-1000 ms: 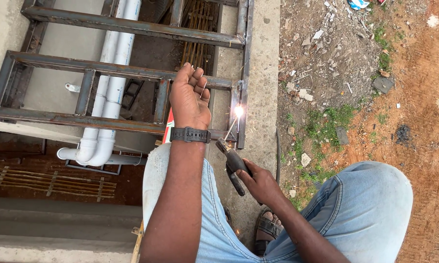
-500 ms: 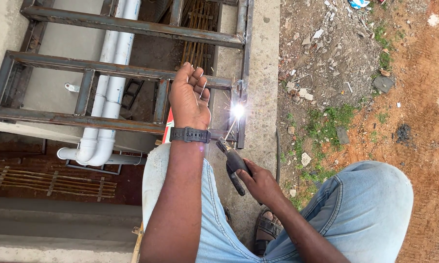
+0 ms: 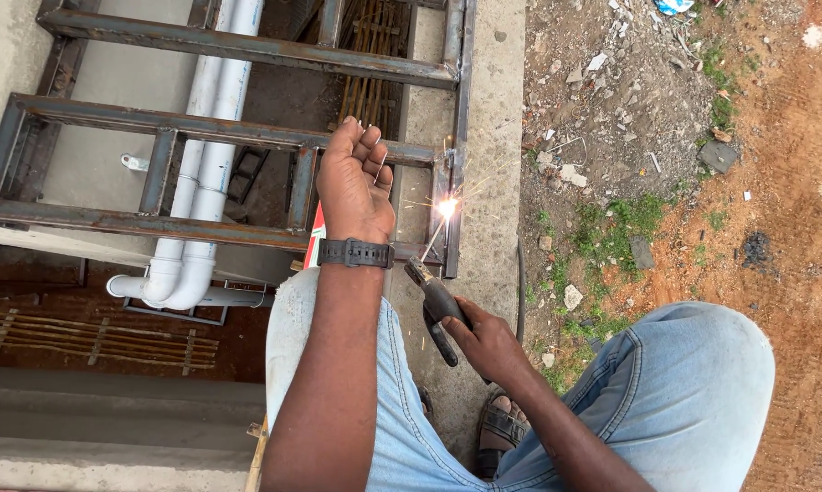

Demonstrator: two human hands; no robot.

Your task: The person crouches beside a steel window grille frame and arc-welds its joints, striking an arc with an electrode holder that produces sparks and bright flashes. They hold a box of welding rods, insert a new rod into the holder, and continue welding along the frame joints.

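Welding holder (image 3: 434,301) gripped in my right hand (image 3: 488,342), rod tip sparking (image 3: 446,208) on the rusty steel frame (image 3: 247,128) at its right edge. Left hand (image 3: 354,182) raised before the frame, fingers loosely curled, holding nothing.

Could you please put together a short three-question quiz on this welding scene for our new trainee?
1. True or false: the right hand holds the electrode holder.
2. Where does the bright arc sit?
A. on the white pipes
B. on the rusty steel frame, at its right upright
C. on the ground by the grass
3. What is on the wrist of the raised left hand?

Key:
1. True: its fingers wrap the handle.
2. B: sparks fly from the frame's right upright.
3. A dark wristwatch.
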